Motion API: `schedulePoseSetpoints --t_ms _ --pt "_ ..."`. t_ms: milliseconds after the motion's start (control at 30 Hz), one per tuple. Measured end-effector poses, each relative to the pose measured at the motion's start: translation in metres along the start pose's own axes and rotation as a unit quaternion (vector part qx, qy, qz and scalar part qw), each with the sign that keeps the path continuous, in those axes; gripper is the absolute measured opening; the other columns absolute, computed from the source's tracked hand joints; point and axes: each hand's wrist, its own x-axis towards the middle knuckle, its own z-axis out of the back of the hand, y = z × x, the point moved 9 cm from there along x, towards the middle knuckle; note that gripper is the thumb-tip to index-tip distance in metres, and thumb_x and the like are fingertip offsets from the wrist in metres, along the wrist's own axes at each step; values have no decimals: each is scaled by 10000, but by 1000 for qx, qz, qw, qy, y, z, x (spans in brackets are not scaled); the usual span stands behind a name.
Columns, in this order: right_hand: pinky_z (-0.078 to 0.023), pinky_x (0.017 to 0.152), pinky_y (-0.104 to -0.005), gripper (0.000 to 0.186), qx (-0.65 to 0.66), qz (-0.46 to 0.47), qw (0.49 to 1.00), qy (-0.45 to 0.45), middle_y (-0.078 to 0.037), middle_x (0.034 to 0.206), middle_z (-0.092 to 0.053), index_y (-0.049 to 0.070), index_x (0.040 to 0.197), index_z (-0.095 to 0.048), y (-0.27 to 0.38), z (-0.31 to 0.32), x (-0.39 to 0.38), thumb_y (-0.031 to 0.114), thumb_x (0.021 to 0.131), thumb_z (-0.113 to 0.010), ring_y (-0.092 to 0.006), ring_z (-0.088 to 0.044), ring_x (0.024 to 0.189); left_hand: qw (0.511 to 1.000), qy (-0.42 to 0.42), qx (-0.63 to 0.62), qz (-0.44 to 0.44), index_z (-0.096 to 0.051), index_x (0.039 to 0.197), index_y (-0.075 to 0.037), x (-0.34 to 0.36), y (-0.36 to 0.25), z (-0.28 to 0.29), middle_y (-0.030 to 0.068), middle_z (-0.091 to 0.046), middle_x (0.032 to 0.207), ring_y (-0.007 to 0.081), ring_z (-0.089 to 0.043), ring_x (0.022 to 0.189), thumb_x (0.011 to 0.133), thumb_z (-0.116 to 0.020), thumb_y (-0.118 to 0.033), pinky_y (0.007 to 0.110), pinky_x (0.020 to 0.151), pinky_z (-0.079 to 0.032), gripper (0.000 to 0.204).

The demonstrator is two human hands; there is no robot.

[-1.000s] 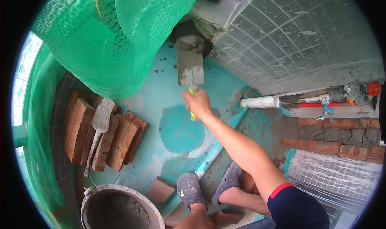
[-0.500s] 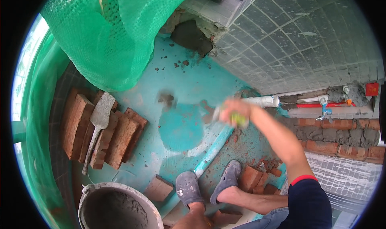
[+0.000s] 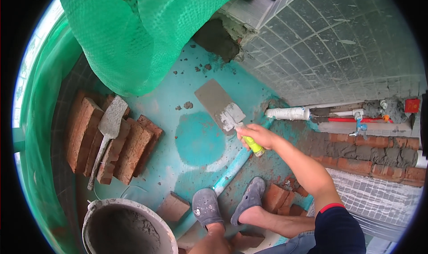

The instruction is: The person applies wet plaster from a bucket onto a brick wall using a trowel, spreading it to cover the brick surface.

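Observation:
My right hand is wrapped round the yellow-green handle of a trowel. Its broad rectangular grey blade points away and to the left, over the turquoise floor; whether it touches the floor I cannot tell. Pale dried mortar coats the blade near the handle. Small dark mortar lumps lie just left of the blade. Out of view is my left hand.
A mortar bucket stands near left, below stacked bricks with a long-handled trowel on top. Green netting hangs far left. A white pipe, a blue-handled tap and a mortared brick course run along the right.
My right hand was blurred in fast motion; now it and the trowel show sharply, with the blade reaching away to the left. The whole view has shifted slightly.

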Motion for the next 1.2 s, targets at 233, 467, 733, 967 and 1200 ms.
schedulePoseSetpoints --t_ms 233,467,733,967,1200 --pt "-461 760 -518 430 -388 77 880 -264 -268 932 -613 -33 987 -513 21 57 31 374 868 -585 -465 -570 905 1000 6 8 -12 -582 826 67 -7 -3 1 58 -535 740 167 -411 685 972 -515 -326 331 645 -395 425" --pt "-479 754 -503 383 -424 88 845 -315 -209 953 -635 10 1035 -519 56 73 77 336 853 -608 -405 -598 923 999 -19 38 28 -590 840 69 -9 -6 5 57 -546 755 167 -422 702 970 -518 -327 334 655 -404 423" --pt "-469 805 -489 414 -335 51 863 -375 -173 1039 -641 63 1064 -540 104 94 142 368 808 -653 -373 -604 968 1000 -21 9 9 -583 900 83 -9 -11 2 66 -563 804 175 -443 732 977 -501 -310 334 682 -415 408" --pt "-472 799 -473 440 -328 73 828 -449 -176 1046 -638 71 1074 -553 98 100 124 397 799 -663 -374 -603 967 999 -19 29 42 -599 930 87 -10 0 7 103 -601 894 201 -480 791 969 -507 -338 349 742 -424 436" --pt "-472 720 -469 431 -317 161 858 -369 -185 883 -634 32 966 -551 60 85 62 434 837 -632 -388 -607 853 998 -2 39 39 -604 1001 104 -3 8 11 151 -617 940 230 -503 828 968 -496 -372 377 787 -432 489"
